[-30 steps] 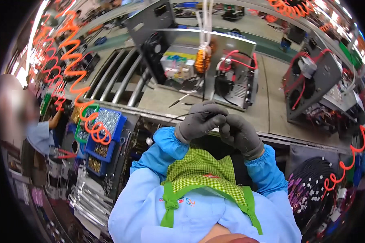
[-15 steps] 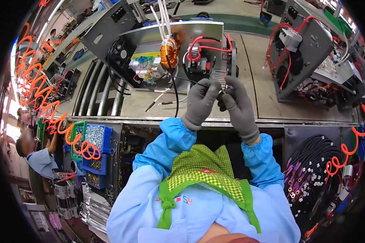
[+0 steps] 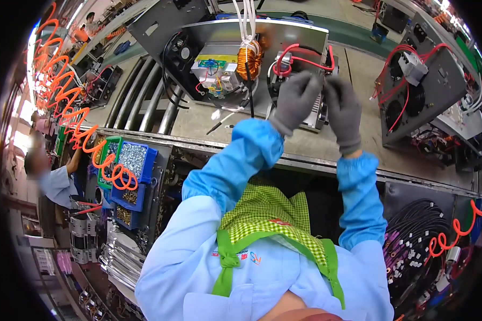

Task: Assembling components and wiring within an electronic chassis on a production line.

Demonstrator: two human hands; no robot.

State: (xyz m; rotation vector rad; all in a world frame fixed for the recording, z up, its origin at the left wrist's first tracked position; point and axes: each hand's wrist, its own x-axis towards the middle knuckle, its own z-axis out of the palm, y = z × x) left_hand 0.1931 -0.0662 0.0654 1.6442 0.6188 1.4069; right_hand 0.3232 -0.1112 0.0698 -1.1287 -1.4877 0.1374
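Note:
My left hand (image 3: 296, 101), in a grey glove, is raised over the right part of an open metal unit (image 3: 315, 33), by its finned heat sink (image 3: 311, 119). Its fingers are pinched together. Close beside it, my right hand (image 3: 344, 109), gloved alike, has its fingers bent and closed, with the tips near the left hand's. Whatever lies between the fingertips is too small and hidden to name. Left of the hands stands a copper-wound coil (image 3: 249, 63) with white wires rising from it and a black cable running down. Thick red cables (image 3: 305, 66) loop just behind the fingers.
A second grey unit (image 3: 439, 80) with red wires stands at right. Metal rollers (image 3: 139, 99) lie at left, above blue bins (image 3: 139, 160) of small fasteners. Orange coiled hoses (image 3: 80, 120) hang at left. Black cables (image 3: 420, 224) are heaped at lower right. Another person (image 3: 59, 182) is at far left.
Both hands have moved forward and to the right, from the bench's near edge to over the unit's heat sink. The whole view has shifted slightly.

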